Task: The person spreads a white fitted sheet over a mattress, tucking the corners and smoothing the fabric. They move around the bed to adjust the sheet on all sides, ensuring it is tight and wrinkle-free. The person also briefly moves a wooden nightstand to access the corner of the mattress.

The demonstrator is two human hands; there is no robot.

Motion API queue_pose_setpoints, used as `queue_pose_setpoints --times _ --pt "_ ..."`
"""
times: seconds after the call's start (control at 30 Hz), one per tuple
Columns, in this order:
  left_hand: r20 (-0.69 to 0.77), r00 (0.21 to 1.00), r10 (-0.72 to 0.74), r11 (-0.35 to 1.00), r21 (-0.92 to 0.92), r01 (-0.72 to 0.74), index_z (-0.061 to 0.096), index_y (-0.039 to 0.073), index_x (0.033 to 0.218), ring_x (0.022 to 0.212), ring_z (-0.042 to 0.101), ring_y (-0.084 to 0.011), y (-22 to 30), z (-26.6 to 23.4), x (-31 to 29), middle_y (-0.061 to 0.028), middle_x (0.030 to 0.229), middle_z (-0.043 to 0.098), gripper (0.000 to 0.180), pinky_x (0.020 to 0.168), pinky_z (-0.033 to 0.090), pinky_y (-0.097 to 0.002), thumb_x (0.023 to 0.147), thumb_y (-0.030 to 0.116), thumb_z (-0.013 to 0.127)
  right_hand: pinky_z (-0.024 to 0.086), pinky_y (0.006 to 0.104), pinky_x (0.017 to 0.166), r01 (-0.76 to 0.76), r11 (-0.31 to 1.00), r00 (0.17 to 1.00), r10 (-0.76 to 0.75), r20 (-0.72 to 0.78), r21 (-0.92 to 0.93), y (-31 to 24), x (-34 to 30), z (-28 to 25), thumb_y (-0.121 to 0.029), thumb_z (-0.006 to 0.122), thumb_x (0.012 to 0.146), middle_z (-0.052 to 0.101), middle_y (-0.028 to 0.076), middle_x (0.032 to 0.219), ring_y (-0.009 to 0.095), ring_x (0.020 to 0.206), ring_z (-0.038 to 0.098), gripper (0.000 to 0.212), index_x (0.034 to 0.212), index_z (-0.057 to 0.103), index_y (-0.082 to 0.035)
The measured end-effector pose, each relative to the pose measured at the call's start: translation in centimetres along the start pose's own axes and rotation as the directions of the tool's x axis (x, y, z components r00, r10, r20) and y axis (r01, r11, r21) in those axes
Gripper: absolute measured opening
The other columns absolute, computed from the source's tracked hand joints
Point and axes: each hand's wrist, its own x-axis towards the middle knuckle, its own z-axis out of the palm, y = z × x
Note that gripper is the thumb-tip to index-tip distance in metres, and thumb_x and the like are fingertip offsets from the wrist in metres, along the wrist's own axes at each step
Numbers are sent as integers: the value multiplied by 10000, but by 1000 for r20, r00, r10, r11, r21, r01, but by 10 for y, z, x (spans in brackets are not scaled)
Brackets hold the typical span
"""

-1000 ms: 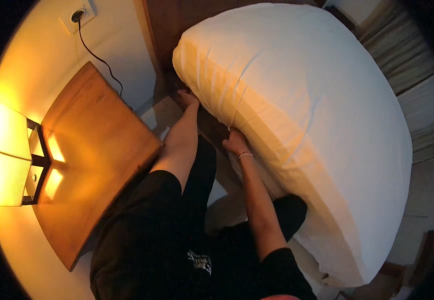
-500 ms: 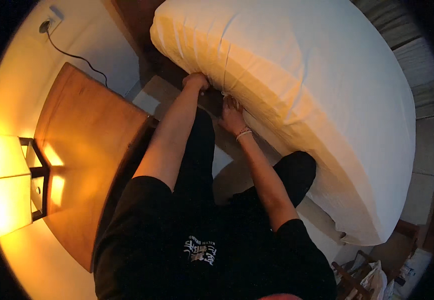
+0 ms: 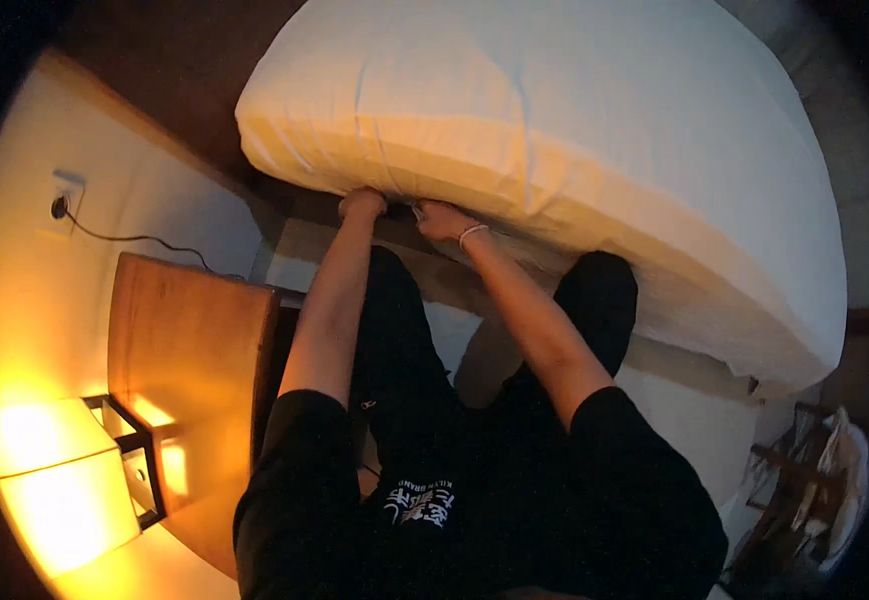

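A white fitted bedsheet covers a thick mattress, with creases running down its near side toward my hands. At the lower edge of that side, my left hand is closed on the sheet's hem, its fingertips partly hidden under the edge. Just right of it, my right hand, with a bracelet at the wrist, is closed as well. Its fingers pinch a small pale bit of the hem. A narrow gap parts the two hands.
To my left stands a wooden bedside table with a lit lamp on it. A black cord runs from a wall socket behind the table. My knee is against the bed's side. Cloth items on a wooden rack stand at the right.
My view has turned, so the bed's edge lies more level. My right hand's fingers, spread against the sheet before, have curled closed. My left hand stays at the mattress edge.
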Motion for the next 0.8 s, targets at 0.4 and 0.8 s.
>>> queue_pose_setpoints --times 0.4,0.8 --pt "318 870 376 884 159 -440 679 84 995 977 617 -277 111 61 -48 -141 1080 641 316 809 487 -412 738 264 649 278 419 1074 -94 911 685 -234 -690 -402 57 -94 78 -188 642 748 369 126 1399 281 1287 360 585 1291 434 -115" --pt "211 826 523 834 -326 -445 670 55 882 715 623 -214 124 45 -43 -138 790 654 225 587 496 -359 881 145 464 364 462 933 -204 979 546 85 -833 -33 64 -94 69 -172 656 728 533 154 1102 320 1117 472 493 1186 505 -68"
